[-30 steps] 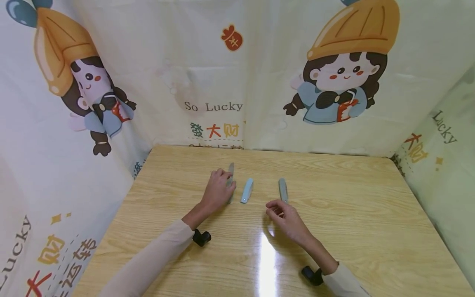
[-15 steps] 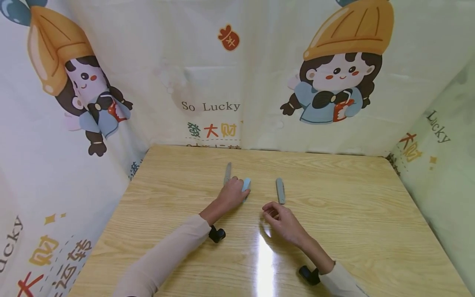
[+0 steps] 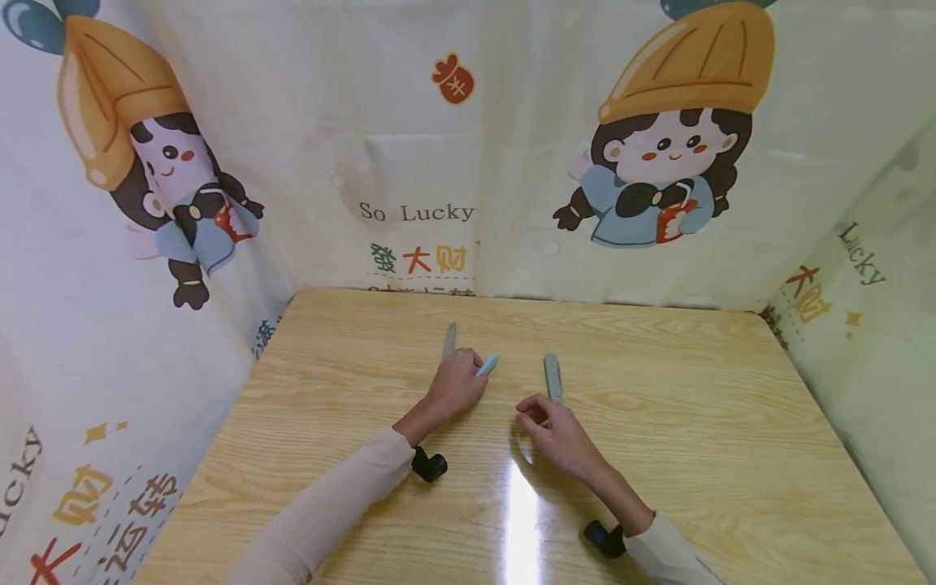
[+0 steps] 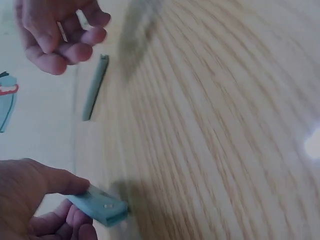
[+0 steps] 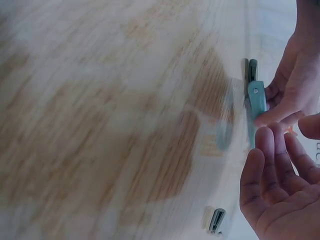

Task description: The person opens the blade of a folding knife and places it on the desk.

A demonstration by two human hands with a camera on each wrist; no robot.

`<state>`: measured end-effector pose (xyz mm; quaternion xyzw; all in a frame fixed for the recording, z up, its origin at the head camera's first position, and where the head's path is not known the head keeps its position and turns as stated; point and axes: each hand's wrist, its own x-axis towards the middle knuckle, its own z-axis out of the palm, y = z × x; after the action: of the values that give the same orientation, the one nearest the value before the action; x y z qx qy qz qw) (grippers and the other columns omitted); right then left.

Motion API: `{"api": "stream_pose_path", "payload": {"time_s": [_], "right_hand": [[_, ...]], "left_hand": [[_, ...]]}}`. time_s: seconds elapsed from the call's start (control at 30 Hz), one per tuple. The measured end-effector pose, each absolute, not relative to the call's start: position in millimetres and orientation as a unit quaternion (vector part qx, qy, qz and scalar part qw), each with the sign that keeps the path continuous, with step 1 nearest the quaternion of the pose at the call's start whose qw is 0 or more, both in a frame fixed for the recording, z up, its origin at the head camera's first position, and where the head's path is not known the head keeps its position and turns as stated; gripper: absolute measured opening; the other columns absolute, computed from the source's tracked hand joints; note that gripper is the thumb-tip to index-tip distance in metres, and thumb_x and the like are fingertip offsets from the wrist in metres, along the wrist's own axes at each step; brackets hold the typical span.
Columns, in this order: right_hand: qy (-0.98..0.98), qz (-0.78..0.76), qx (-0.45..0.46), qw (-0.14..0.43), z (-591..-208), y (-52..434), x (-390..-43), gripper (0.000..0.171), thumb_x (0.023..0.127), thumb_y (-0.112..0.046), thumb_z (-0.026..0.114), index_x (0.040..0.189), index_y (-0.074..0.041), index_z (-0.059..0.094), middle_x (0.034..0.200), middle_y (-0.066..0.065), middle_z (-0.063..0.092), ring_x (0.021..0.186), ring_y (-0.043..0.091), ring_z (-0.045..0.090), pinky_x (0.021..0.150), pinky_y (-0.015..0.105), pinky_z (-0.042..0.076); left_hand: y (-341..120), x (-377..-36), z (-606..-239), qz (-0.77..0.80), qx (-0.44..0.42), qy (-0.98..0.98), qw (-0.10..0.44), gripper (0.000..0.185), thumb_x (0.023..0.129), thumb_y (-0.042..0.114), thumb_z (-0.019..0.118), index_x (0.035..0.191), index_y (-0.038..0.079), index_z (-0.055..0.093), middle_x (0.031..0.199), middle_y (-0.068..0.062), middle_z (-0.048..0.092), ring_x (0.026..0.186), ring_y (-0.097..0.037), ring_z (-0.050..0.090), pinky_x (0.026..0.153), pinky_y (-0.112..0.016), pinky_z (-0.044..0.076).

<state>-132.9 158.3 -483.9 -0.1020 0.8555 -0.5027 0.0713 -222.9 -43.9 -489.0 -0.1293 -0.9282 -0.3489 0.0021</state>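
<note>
My left hand pinches a light blue folding knife, folded, between thumb and fingers. In the left wrist view that folding knife is tilted, its riveted end pointing away from the hand. Just beyond the left hand lies a grey folding knife with its blade out; its handle is mostly hidden by the hand. A grey-green folded knife lies to the right. My right hand, loosely curled and holding nothing, hovers just in front of it; its fingers show in the right wrist view.
The wooden table reaches back to a printed cloth hung behind and at both sides. A bright light reflection lies on its front part. Black wrist cameras sit at both forearms.
My left hand has left the grey knife with the blade out, moved right to the light blue folding knife and gripped it, turning it a little. The right hand has stayed nearly still.
</note>
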Motion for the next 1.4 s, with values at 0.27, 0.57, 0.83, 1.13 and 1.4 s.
{"api": "stream_pose_path", "payload": {"time_s": [0.27,0.57,0.83,1.13,1.4], "right_hand": [[0.846,-0.525,-0.070,0.063,-484.2,161.2,-138.5,0.020,0.103,-0.016,0.061,0.113,0.000,0.068,0.095,0.006,0.069,0.087,0.022,0.063,0.073,0.034,0.051],[0.792,-0.602,-0.068,0.070,-481.4,151.4,-159.1,0.030,0.107,-0.016,0.054,0.121,0.009,0.064,0.106,0.021,0.069,0.095,0.039,0.066,0.081,0.044,0.056],[0.756,-0.650,-0.033,0.068,-481.5,141.8,-161.0,0.030,0.107,-0.018,0.056,0.116,0.009,0.066,0.104,0.019,0.068,0.095,0.034,0.066,0.082,0.048,0.057],[0.727,-0.680,-0.007,0.094,-485.1,142.4,-159.7,0.024,0.103,-0.013,0.061,0.107,0.010,0.067,0.086,0.015,0.067,0.076,0.016,0.063,0.071,0.031,0.055],[0.721,-0.681,-0.007,0.127,-487.3,142.7,-155.8,0.024,0.103,-0.013,0.060,0.106,0.010,0.065,0.080,0.006,0.065,0.074,0.015,0.062,0.068,0.027,0.054]], "left_hand": [[-43.0,-216.2,-480.2,-0.470,-0.068,-0.879,-0.034,0.018,0.090,0.019,0.076,0.097,0.003,0.073,0.086,-0.001,0.069,0.075,-0.013,0.063,0.067,-0.030,0.053],[-42.5,-209.5,-469.4,-0.567,-0.036,-0.822,-0.047,0.020,0.089,0.014,0.079,0.098,-0.002,0.074,0.090,-0.007,0.072,0.083,-0.019,0.068,0.071,-0.032,0.055],[-41.1,-194.7,-468.5,-0.668,0.002,-0.727,-0.162,0.027,0.090,0.010,0.078,0.105,-0.012,0.073,0.093,-0.014,0.074,0.073,-0.014,0.067,0.081,-0.043,0.057],[-49.6,-184.2,-482.6,-0.696,-0.025,-0.687,-0.209,0.028,0.093,0.013,0.075,0.110,-0.009,0.073,0.102,-0.014,0.074,0.082,-0.015,0.069,0.081,-0.039,0.057],[-50.9,-178.9,-479.6,-0.689,-0.027,-0.690,-0.220,0.025,0.090,0.011,0.076,0.102,-0.010,0.072,0.089,-0.010,0.074,0.075,-0.014,0.067,0.075,-0.036,0.057]]}}
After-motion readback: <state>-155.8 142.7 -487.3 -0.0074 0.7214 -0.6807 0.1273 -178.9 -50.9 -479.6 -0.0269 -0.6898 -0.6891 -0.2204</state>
